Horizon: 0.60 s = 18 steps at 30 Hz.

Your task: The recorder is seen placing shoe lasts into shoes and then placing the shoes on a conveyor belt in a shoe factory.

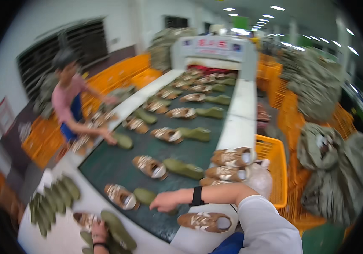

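My right hand [164, 201], with a black band on its wrist, reaches over the dark green conveyor belt [109, 163]. Its fingers close on a green shoe sole [144, 195], which lies partly hidden under the hand. Just left of that sole is a brown shoe [121, 196] with white laces. My left hand [99, 232], low at the left, is closed on another brown shoe [84, 220] at the white side table. Green soles, one of them large [118, 230], lie around that hand. A brown shoe [205, 222] stands on the white ledge below my right forearm.
Rows of shoes and soles [185, 133] lie along the belt toward a white machine [211, 46]. Several soles [54, 201] fan out at the left. A person in pink [69, 97] reaches over the belt. Shoes [231, 156], a yellow crate [274, 169] and sacks [317, 89] are at right.
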### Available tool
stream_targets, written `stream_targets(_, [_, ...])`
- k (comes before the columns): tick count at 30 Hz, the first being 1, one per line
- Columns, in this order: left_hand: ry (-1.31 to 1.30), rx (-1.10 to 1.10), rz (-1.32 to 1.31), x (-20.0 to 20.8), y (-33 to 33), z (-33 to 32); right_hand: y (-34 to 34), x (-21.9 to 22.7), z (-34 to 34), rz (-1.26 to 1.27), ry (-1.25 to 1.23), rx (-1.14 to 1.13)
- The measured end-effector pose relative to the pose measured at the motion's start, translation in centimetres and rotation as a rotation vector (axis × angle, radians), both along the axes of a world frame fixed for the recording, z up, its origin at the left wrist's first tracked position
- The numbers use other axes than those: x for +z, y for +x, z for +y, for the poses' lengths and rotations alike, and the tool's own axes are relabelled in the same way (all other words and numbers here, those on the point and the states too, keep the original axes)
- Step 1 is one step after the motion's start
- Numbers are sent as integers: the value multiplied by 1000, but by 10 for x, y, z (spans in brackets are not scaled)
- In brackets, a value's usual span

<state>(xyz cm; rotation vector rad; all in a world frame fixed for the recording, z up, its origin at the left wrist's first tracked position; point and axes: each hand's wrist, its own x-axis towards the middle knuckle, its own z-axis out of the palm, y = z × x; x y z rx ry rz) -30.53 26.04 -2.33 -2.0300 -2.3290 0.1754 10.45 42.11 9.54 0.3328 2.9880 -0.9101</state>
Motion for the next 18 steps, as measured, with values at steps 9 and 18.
stream_targets(9, [728,6,-315,155,15,4,183,51,-90,39,-148,-309])
stream_targets(18, [718,-19,-960,253,305,-121,206,28,-153,522,-1243,-584])
